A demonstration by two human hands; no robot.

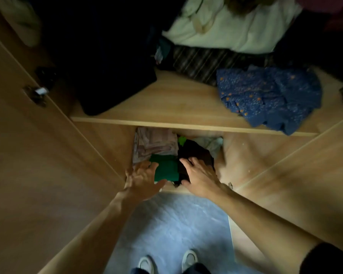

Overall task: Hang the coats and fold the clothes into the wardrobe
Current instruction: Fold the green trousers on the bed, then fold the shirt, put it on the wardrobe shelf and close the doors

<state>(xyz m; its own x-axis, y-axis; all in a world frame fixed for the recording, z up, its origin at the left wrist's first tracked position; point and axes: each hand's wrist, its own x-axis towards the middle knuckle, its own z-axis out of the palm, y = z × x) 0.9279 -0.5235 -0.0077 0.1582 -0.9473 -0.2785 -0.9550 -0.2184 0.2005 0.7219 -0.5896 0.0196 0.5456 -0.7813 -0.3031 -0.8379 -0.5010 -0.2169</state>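
Two folded garments, a green one [165, 172] and a dark one [194, 150], lie touching below the shelf [176, 123]. The left hand [145, 179] rests spread-fingered against the green one's edge. The right hand [199, 176] lies flat on the dark one, apart from the left. Also below the shelf is a striped stack [154, 143]. On the shelf lie a blue floral garment [269, 95] and a dark bag [115, 80]. Above it shows a white coat [236, 26].

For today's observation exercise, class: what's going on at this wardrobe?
A person stands at an open wardrobe. Their left hand rests on a folded green garment and their right hand lies on a dark garment beside it, in the lower compartment. A blue patterned garment lies on the shelf above.
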